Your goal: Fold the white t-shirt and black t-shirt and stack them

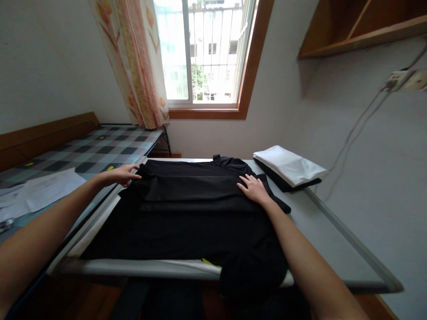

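A black garment (187,209) lies spread over a grey table (320,222), with its far part folded over itself into a flat band. My left hand (120,174) rests at the garment's left edge, fingers stretched out along the fold. Flat on the right side of the fold lies my right hand (254,188), fingers spread and open. Part of the garment hangs over the table's near edge.
A folded white cloth (289,164) sits on a folded black one (283,182) at the table's far right corner. To the left stands a bed with a checked cover (100,151) and a white sheet (46,189). A window, curtain and wall cables lie beyond.
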